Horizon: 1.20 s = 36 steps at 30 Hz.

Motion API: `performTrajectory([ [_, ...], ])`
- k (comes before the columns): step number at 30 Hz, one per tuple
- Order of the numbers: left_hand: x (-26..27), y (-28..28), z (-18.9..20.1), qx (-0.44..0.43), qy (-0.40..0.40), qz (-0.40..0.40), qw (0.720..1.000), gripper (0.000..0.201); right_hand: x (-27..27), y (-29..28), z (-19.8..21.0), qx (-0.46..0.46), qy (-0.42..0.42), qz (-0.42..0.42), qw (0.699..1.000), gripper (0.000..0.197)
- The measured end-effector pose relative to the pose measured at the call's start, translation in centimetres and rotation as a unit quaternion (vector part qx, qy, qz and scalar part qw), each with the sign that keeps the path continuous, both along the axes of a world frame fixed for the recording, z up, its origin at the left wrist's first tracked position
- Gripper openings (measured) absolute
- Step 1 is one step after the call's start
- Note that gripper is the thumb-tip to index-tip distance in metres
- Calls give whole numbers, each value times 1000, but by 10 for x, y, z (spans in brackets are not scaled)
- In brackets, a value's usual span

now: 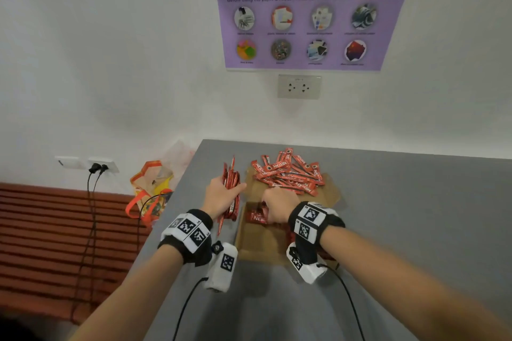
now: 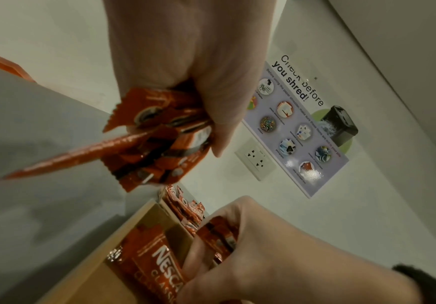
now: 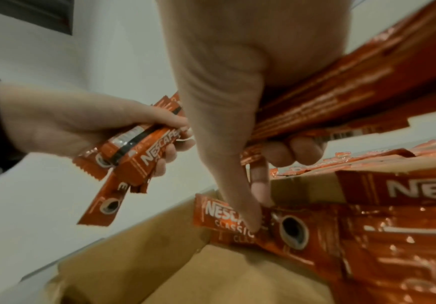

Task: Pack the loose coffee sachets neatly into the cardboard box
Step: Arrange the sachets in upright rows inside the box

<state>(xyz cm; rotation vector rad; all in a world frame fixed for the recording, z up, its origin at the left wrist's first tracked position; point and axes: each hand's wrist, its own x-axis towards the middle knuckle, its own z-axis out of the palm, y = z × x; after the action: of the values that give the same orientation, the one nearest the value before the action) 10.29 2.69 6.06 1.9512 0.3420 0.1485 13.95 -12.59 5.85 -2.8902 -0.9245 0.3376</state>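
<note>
Gripping a bundle of red sachets at centre frame, the left hand has its fingers curled round the sticks just left of the cardboard box; the left wrist view shows one sachet sliding loose from that bundle toward the left edge. At far left of the head view, cables hang from a wall socket, and an orange bag sits against the grey table. Right of the bundle, the right hand reaches into the open box, clutching a second handful while its thumb and forefinger pinch a sachet lying inside. Loose sachets are heaped on the box's far flap, upper centre-right. Above them, a purple poster about shredding hangs on the wall over another socket.
</note>
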Motion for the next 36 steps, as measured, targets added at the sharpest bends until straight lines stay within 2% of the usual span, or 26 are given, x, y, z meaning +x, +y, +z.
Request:
performTrajectory([
  [5, 2, -4, 2, 22, 0, -3, 1000, 36, 6, 10, -2, -75, -21, 39, 996, 19],
  [8, 1, -2, 1, 22, -7, -2, 1000, 31, 6, 17, -3, -98, -41, 68, 992, 22],
  [18, 8, 3, 1, 9, -5, -27, 1000, 31, 9, 16, -6, -83, -44, 48, 994, 20],
  [23, 13, 3, 0, 23, 3, -12, 1000, 32, 13, 15, -7, -85, -25, 38, 995, 38],
  [26, 16, 1, -3, 73, 34, -14, 997, 28, 14, 13, -6, -68, -13, 30, 997, 40],
  [29, 17, -1, -9, 122, 74, -41, 989, 14, 18, 5, 3, -2, 21, -20, 1000, 31],
  [32, 15, -1, -16, 122, 109, -56, 985, 25, 24, -20, 13, 101, 26, -108, 989, 14],
  [36, 8, -4, -22, 111, 119, -74, 984, 27, 21, -75, 6, 106, -4, -223, 969, 7],
])
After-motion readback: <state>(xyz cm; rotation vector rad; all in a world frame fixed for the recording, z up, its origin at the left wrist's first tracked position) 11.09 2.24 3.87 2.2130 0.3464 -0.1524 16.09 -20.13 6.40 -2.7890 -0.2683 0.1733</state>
